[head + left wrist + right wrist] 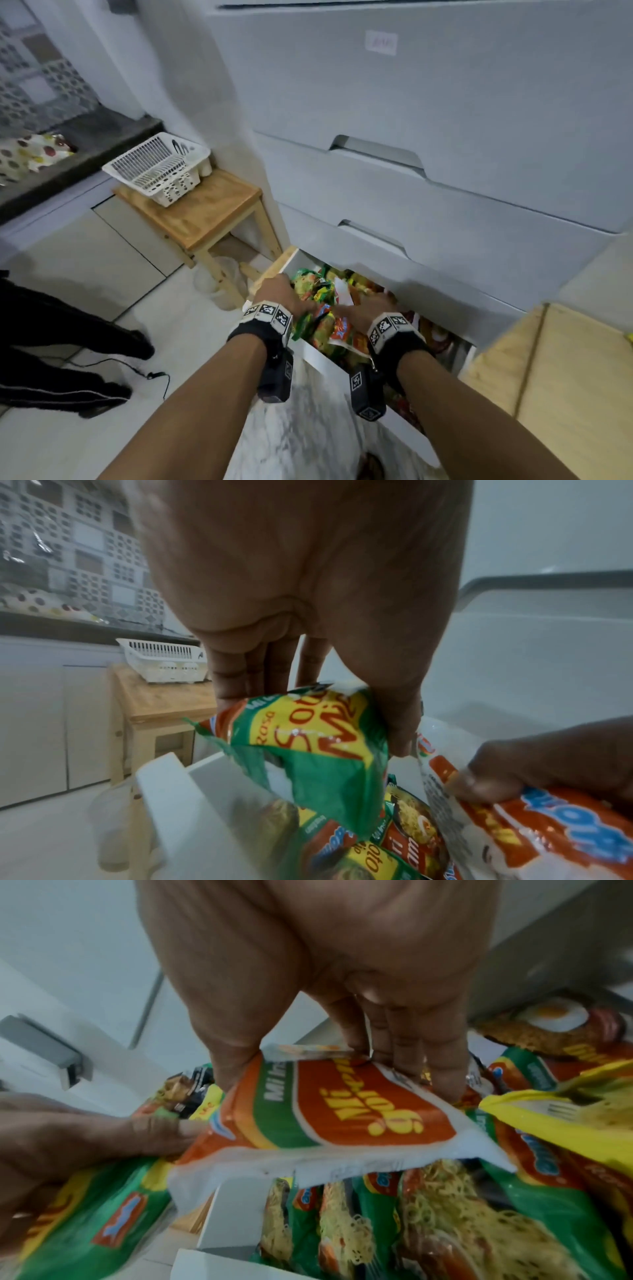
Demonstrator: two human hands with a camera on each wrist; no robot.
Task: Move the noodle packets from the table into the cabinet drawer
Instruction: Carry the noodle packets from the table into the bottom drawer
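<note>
The bottom cabinet drawer [329, 363] is pulled out and packed with several colourful noodle packets [332, 325]. My left hand [279, 294] holds a green and yellow packet [308, 739] over the drawer's left end, thumb on one side and fingers on the other. My right hand [368, 308] grips a white and orange packet [329, 1112] above the pile, thumb on its left edge and fingers behind it. That same white and orange packet [507, 813] shows in the left wrist view under the right thumb. More packets [445, 1218] stand on edge below.
Shut grey drawers [445, 192] rise above the open one. A wooden stool [205, 209] with a white dish rack [161, 168] stands to the left. A light wooden board [555, 383] is at the right. A black cable [137, 370] lies on the pale floor.
</note>
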